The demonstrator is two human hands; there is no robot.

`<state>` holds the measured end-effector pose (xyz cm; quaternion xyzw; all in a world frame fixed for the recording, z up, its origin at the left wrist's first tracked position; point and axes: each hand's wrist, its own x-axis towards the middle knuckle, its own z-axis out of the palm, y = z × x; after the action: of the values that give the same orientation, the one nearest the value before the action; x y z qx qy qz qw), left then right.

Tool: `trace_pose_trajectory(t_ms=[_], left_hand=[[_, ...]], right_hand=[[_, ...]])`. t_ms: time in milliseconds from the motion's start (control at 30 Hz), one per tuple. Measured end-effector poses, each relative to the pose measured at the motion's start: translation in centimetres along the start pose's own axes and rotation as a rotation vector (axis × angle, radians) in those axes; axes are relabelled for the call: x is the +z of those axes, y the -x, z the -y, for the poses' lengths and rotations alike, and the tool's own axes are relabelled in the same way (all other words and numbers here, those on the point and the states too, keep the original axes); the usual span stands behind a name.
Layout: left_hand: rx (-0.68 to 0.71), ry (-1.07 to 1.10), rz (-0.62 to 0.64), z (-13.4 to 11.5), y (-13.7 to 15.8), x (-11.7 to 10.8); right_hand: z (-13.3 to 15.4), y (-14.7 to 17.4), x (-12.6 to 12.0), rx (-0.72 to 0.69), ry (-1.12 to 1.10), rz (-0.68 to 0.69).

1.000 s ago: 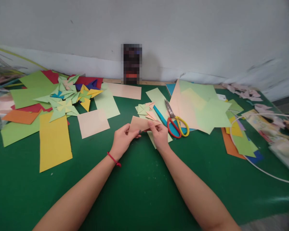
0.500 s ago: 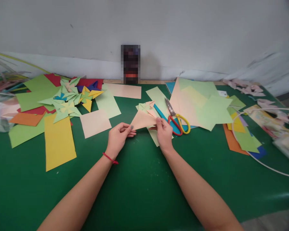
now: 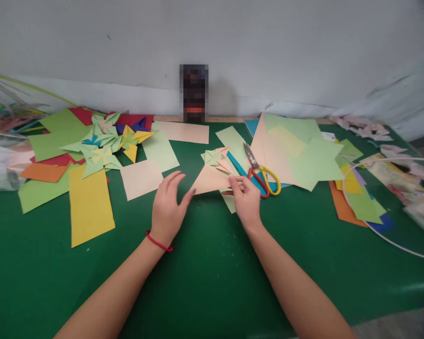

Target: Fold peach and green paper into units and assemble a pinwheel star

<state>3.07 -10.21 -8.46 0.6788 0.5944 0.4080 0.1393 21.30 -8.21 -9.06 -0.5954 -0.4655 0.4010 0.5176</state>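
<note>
A peach paper folded into a triangle [image 3: 212, 180] is pinched at its right corner by my right hand [image 3: 246, 197]. My left hand [image 3: 167, 205] is open, its fingers spread and its thumb tip close to the triangle's left corner; whether the thumb touches it I cannot tell. Just beyond the triangle lies a small folded piece of pale green and peach paper [image 3: 217, 157]. Scissors [image 3: 256, 167] with one red and one yellow handle rest to the right of my right hand, over a blue strip [image 3: 237, 165].
Folded paper stars [image 3: 101, 157] and coloured sheets lie at the left, with a yellow sheet [image 3: 92, 207] nearest. Large green and peach sheets [image 3: 304, 155] are at the back right. A white hoop [image 3: 385, 242] curves over the right side. A blurred dark object [image 3: 194, 92] stands against the wall.
My left hand has let go of the triangle's left corner, spread its fingers and drawn back slightly left. The right hand keeps its pinch on the paper.
</note>
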Motion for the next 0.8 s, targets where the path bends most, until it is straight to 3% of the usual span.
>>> trace_pose_trajectory(t_ms=[100,200,367,500,800], left_hand=[[0.434,-0.201,0.125,-1.0,0.9,0.4],[0.661,-0.257,0.276,-1.7,1.6,1.0],[0.761,-0.323,0.294,-1.0,2.0,1.1],[0.864,-0.365,0.277,-0.6,2.3,0.5],[0.856,-0.383,0.296,-0.9,3.1,-0.6]], right_hand=[[-0.1,0.0,0.0,0.040,-0.028,0.063],[-0.2,-0.1,-0.1,0.072,-0.050,0.143],[-0.6,0.3,-0.7,0.069,0.094,0.251],[-1.0,0.7,-1.1,-0.004,0.216,0.259],[-1.0,0.5,-1.3,-0.046,0.277,0.211]])
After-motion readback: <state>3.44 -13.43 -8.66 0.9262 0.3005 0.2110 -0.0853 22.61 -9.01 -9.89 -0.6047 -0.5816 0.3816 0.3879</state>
